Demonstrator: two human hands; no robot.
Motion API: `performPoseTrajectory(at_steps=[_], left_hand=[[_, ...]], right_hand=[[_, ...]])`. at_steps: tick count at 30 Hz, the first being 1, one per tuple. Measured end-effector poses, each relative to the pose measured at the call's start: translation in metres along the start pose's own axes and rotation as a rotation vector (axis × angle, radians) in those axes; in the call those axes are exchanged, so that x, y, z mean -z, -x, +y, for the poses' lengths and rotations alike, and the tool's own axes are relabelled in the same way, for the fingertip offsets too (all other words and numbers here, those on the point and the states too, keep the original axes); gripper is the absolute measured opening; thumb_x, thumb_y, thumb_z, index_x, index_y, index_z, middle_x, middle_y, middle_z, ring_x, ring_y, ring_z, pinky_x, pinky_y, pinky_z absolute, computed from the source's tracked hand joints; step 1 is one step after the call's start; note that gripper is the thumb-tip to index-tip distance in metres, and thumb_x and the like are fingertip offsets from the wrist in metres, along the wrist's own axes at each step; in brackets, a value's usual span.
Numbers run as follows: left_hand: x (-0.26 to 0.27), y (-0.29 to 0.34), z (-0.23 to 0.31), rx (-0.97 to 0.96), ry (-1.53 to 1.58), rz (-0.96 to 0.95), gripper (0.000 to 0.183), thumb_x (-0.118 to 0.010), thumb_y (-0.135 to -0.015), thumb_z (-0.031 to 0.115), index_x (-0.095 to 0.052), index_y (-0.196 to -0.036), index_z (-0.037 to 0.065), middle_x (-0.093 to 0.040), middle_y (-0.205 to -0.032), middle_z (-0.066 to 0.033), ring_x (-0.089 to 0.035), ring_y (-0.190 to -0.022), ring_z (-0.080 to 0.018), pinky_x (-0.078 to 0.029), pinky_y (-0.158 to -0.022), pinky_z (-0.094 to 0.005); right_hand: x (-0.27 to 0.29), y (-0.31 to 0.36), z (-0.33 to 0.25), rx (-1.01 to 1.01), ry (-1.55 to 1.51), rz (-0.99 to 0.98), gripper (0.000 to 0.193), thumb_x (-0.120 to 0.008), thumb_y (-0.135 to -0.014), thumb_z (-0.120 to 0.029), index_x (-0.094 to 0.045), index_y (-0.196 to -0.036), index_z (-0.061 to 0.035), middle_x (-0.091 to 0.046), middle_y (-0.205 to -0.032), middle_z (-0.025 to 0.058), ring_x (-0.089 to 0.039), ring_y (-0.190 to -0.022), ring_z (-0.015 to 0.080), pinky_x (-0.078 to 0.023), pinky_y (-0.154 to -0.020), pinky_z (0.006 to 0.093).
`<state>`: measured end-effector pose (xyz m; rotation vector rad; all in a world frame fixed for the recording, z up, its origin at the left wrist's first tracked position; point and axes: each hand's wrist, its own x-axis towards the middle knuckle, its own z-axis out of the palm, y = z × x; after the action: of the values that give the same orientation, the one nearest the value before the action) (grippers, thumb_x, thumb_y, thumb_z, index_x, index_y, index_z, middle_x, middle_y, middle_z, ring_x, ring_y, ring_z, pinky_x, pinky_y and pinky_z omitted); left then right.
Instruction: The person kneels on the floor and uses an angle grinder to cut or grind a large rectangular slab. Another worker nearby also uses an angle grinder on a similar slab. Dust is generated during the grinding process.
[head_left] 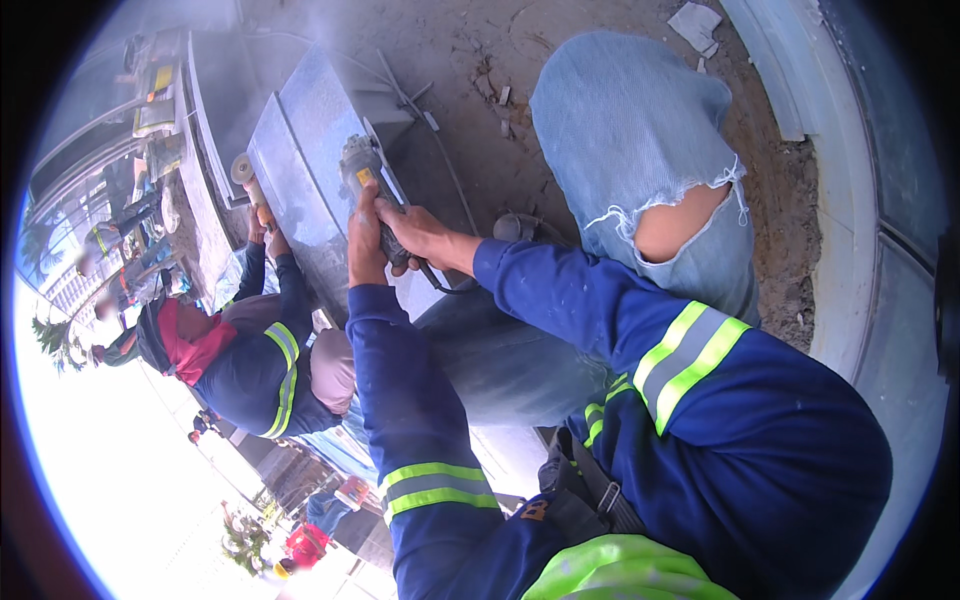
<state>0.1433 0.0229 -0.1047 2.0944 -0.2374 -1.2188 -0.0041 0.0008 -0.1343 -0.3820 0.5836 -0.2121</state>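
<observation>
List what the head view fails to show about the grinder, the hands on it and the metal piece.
- Angle grinder: its disc edge, hidden by the guard and drifting dust.
- Left hand: its fingers wrap behind the grinder body, out of sight.
- Right hand: its palm side, pressed against the handle.
- Metal panel: its lower end, covered by the sleeves.
- Co-worker's tool: too small and hazy to identify.

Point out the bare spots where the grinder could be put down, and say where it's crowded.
Free: the dusty ground between the grey metal panel and the torn-jeans knee. Crowded: both hands, left hand and right hand, clasp the angle grinder at the panel's edge, with a co-worker close below it.
</observation>
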Motion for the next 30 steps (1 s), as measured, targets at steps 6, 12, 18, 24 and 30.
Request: performPoseTrajectory(at_steps=[6, 12, 18, 24, 30], left_hand=[[0.0, -0.007, 0.004, -0.003, -0.003, 0.005, 0.067, -0.063, -0.107, 0.06, -0.066, -0.124, -0.006, -0.072, -0.092, -0.0163, -0.072, -0.071, -0.0298, -0.06, -0.063, -0.0439], [-0.003, -0.013, 0.011, -0.008, 0.004, 0.003, 0.068, -0.062, -0.107, 0.059, -0.066, -0.123, -0.006, -0.072, -0.092, -0.0167, -0.072, -0.071, -0.0307, -0.06, -0.065, -0.0443], [-0.001, -0.004, 0.006, 0.016, 0.022, -0.021, 0.065, -0.062, -0.108, 0.058, -0.065, -0.122, -0.005, -0.072, -0.091, -0.0162, -0.072, -0.071, -0.0305, -0.06, -0.065, -0.0445], [-0.004, 0.003, 0.002, -0.006, 0.026, 0.021, 0.062, -0.063, -0.108, 0.056, -0.065, -0.123, -0.004, -0.071, -0.091, -0.0156, -0.072, -0.073, -0.0298, -0.06, -0.065, -0.045], [-0.004, 0.007, 0.0, -0.009, 0.034, 0.015, 0.062, -0.064, -0.108, 0.054, -0.064, -0.125, -0.005, -0.07, -0.092, -0.0154, -0.072, -0.073, -0.0291, -0.06, -0.065, -0.0448]], right_hand=[[0.0, -0.013, -0.002, 0.016, 0.0, 0.002, 0.069, -0.05, -0.113, -0.065, -0.066, -0.111, 0.002, -0.071, -0.078, 0.0105, -0.074, -0.052, 0.0236, -0.044, -0.034, 0.0278], [0.003, -0.023, -0.007, 0.016, -0.016, -0.02, 0.068, -0.05, -0.114, -0.064, -0.065, -0.11, 0.002, -0.071, -0.076, 0.0103, -0.074, -0.052, 0.0234, -0.044, -0.034, 0.0284], [0.001, -0.014, -0.001, 0.015, -0.009, -0.017, 0.068, -0.05, -0.114, -0.064, -0.065, -0.11, 0.0027, -0.07, -0.074, 0.0108, -0.074, -0.052, 0.0238, -0.044, -0.034, 0.0284], [-0.001, -0.005, 0.001, 0.002, 0.01, 0.011, 0.071, -0.05, -0.113, -0.066, -0.065, -0.11, 0.0037, -0.071, -0.075, 0.0114, -0.074, -0.051, 0.0242, -0.044, -0.034, 0.0284], [0.0, 0.001, 0.001, 0.013, 0.009, -0.009, 0.08, -0.053, -0.111, -0.064, -0.064, -0.122, 0.014, -0.073, -0.082, 0.0176, -0.074, -0.053, 0.0251, -0.045, -0.035, 0.0304]])
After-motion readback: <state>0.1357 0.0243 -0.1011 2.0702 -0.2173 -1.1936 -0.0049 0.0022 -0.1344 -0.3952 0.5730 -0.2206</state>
